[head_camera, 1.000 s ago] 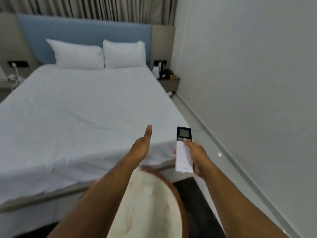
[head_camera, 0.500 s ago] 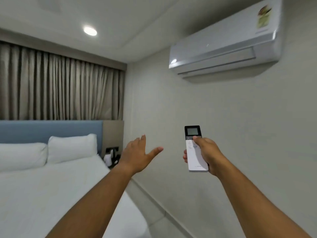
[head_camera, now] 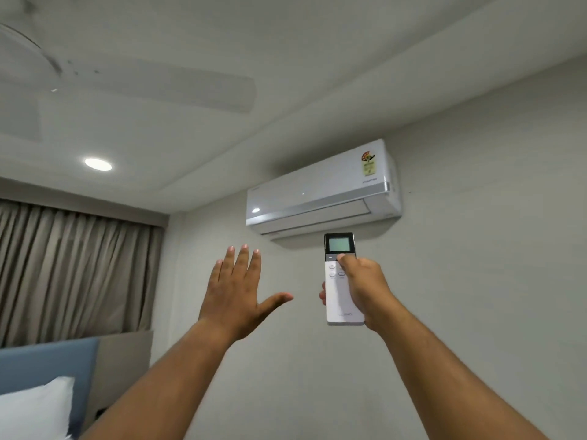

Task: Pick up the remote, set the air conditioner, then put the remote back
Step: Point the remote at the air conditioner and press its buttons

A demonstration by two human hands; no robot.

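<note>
Remote (head_camera: 342,281) upright at centre frame, gripped in our right hand (head_camera: 365,290), thumb on its buttons, screen end just below the air conditioner (head_camera: 320,188) on the wall. Our left hand (head_camera: 236,293) is empty, fingers spread wide, beside it.

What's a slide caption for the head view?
Right hand aims the remote at the wall-mounted air conditioner, thumb on a button; left hand open, empty.

place: bedroom | cues: pillow (head_camera: 31,408), blue headboard (head_camera: 47,360), curtains (head_camera: 73,271), wall air conditioner (head_camera: 317,192)
</note>
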